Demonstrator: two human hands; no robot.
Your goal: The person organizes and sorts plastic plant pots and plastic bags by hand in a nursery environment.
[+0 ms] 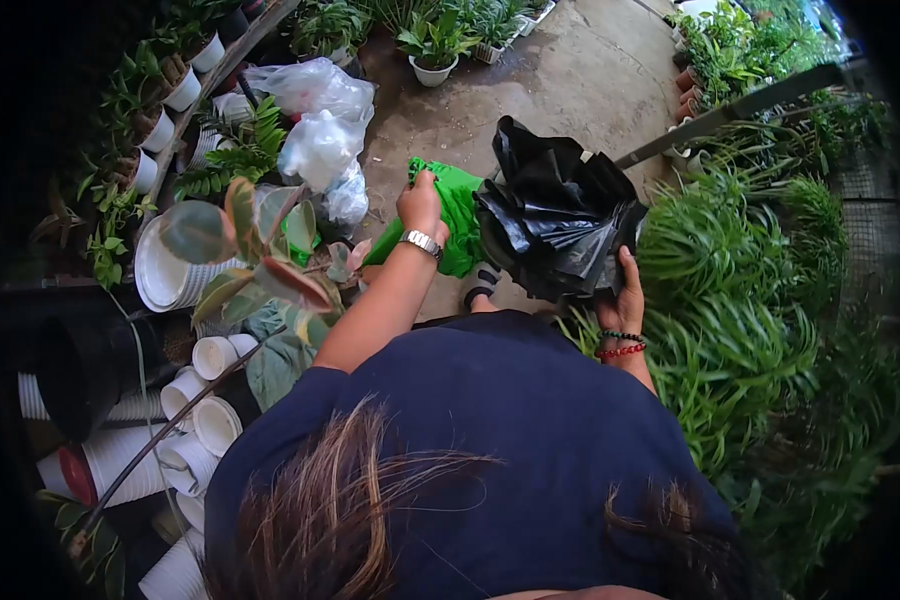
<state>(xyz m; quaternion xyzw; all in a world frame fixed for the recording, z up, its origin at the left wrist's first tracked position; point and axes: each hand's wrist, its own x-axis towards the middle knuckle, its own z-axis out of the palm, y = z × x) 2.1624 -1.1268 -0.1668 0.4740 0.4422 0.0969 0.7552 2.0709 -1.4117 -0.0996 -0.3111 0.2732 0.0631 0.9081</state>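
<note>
My left hand (420,207), with a metal watch at the wrist, is closed on the top edge of a bright green plastic bag (457,222). The bag hangs in front of me, its lower left part spreading behind my forearm. In my right hand (622,295), which wears beaded bracelets, I grip a bundle of black plastic bags (560,215) from its lower right side. Folded layers of the bundle fan upward, and its left edge meets the green bag. The fingers under the black plastic are hidden.
Clear plastic bags (325,130) lie at the upper left. Stacked white pots (185,400) and a broad-leaved plant (270,255) stand close on my left. Dense grassy plants (730,290) line the right, below a dark rail (730,115). A concrete path (590,60) runs ahead past a potted plant (434,72).
</note>
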